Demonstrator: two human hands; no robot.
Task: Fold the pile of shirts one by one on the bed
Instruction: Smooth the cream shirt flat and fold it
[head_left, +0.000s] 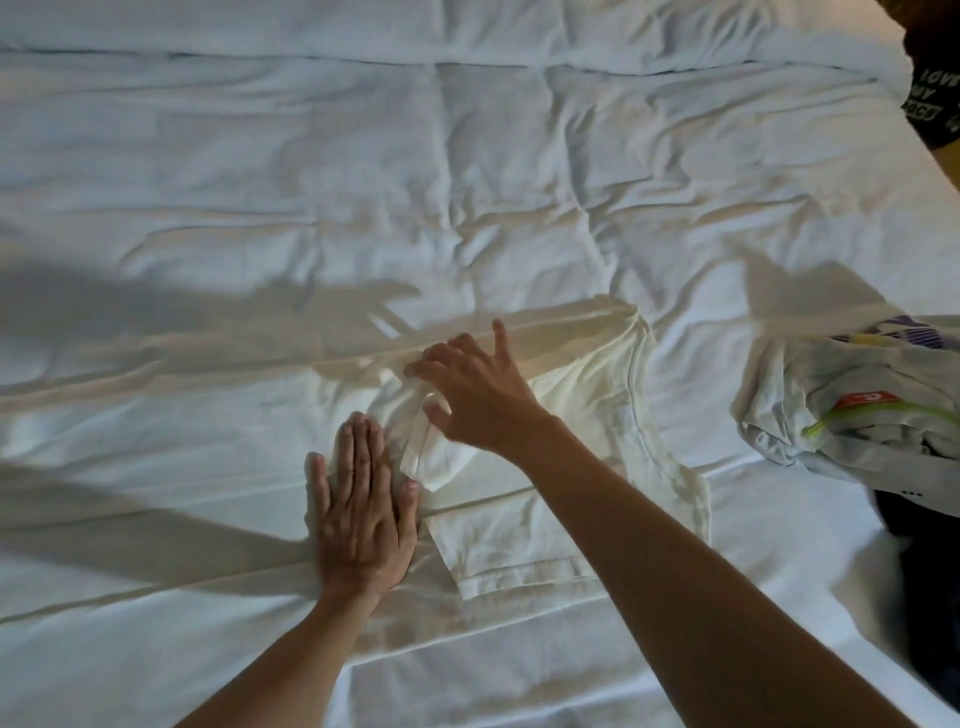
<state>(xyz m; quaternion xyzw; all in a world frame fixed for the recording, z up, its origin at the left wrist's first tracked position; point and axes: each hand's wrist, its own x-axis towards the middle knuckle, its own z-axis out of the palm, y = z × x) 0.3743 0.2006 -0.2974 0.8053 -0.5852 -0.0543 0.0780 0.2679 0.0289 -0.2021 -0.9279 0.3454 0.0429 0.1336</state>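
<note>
A white shirt (582, 415) lies spread on the white bed (363, 182), in the middle of the view, hard to tell apart from the sheet. My left hand (363, 509) presses flat on the shirt's left part, fingers straight and together. My right hand (472, 395) reaches over the shirt and pinches a fold of its cloth between thumb and fingers, lifting it slightly. A pile of crumpled shirts (852, 410), white with purple, red and green print, sits at the right edge of the bed.
A dark garment (914, 545) lies under the pile at the right edge. A black item with white lettering (935, 93) shows at the top right corner, past the bed's edge. Wrinkled bedding stretches far ahead and to the left.
</note>
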